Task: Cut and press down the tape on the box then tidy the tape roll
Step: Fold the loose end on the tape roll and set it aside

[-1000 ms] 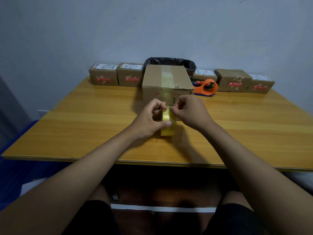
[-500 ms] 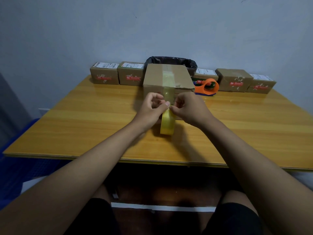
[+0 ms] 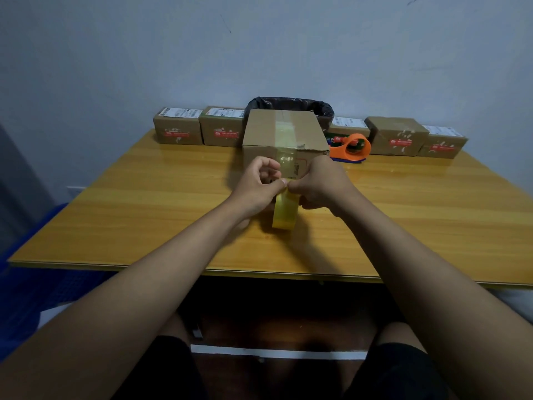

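Observation:
A brown cardboard box (image 3: 261, 131) stands mid-table with a clear tape strip (image 3: 285, 140) running over its top and down its front face. A yellowish tape roll (image 3: 285, 212) stands on edge on the table just in front of the box, still joined to that strip. My left hand (image 3: 256, 187) and my right hand (image 3: 321, 184) meet above the roll, thumbs and forefingers pinching the stretch of tape between roll and box. The pinched part of the tape is hidden by my fingers.
Several small labelled cardboard boxes (image 3: 177, 127) line the back edge of the wooden table (image 3: 138, 203). An orange tape dispenser (image 3: 352, 147) lies right of the big box. A black-lined bin (image 3: 291, 103) sits behind it. The table's near edge runs below my forearms.
Both hands have risen and moved toward the box front. The roll, earlier covered by my left fingers, now stands uncovered below them.

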